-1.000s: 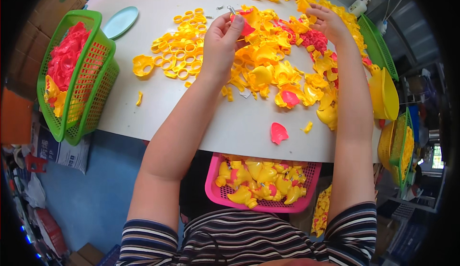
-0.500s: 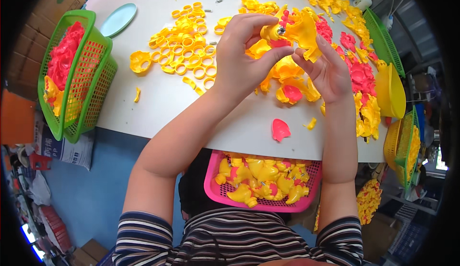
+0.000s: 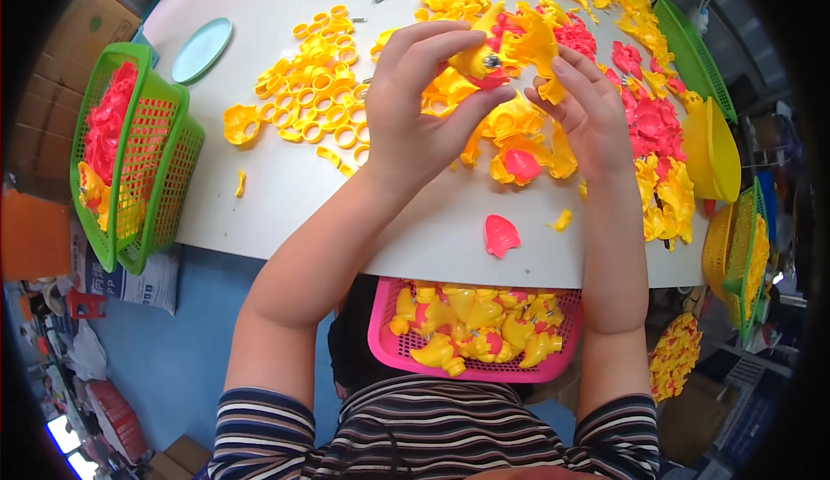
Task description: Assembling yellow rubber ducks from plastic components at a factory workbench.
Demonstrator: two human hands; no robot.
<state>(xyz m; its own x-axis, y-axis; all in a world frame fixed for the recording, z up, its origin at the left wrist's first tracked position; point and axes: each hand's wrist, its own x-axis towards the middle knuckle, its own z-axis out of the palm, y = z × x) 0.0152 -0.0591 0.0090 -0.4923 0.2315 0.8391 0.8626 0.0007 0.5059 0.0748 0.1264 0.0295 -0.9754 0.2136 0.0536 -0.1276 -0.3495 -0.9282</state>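
Above the white table point(image 3: 285, 203) my left hand point(image 3: 415, 108) pinches a yellow plastic toy shell point(image 3: 471, 61) between thumb and fingers. Red parts and a small silvery metal piece point(image 3: 492, 61) show at its right side. Close beside it, my right hand point(image 3: 595, 121) grips another yellow shell piece point(image 3: 534, 46) at its lower edge. The two pieces overlap in view; whether they touch I cannot tell. Under my hands lie loose yellow shells point(image 3: 514, 121) and a red insert point(image 3: 522, 165). Nearer the edge rests a red shell-shaped piece point(image 3: 501, 235).
Yellow rings point(image 3: 346, 137) spread left of my hands. Green baskets point(image 3: 156, 169) with red parts stand at the left, by a pale blue plate point(image 3: 202, 50). In front of me, a pink basket point(image 3: 378, 342) holds yellow toys. Red parts point(image 3: 648, 130) and a yellow bowl point(image 3: 713, 147) are at right.
The whole view has shifted slightly. Both hands keep their pieces close together; the left one's piece has turned a little, and my right fingers have spread somewhat on theirs.
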